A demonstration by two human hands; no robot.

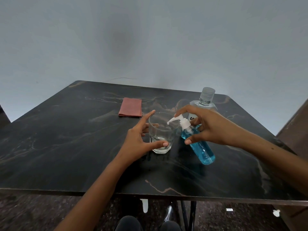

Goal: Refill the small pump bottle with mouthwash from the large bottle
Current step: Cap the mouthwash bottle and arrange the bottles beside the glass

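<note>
The small pump bottle (202, 151), clear with blue liquid and a white pump, leans left on the dark table (70, 147). Its nozzle hangs over a clear empty glass (162, 130). My right hand (211, 127) is curled round the bottle's neck, thumb in front, other fingers behind, forefinger on the pump head. My left hand (139, 142) holds the glass from the left, thumb across its front near the base, fingers behind it. The large clear bottle (206, 97) with a grey cap stands upright behind my right hand, which hides its lower part.
A folded reddish cloth (130, 107) lies at the back of the table, left of the glass. A grey wall rises behind the table. The table's near edge runs just in front of my knees.
</note>
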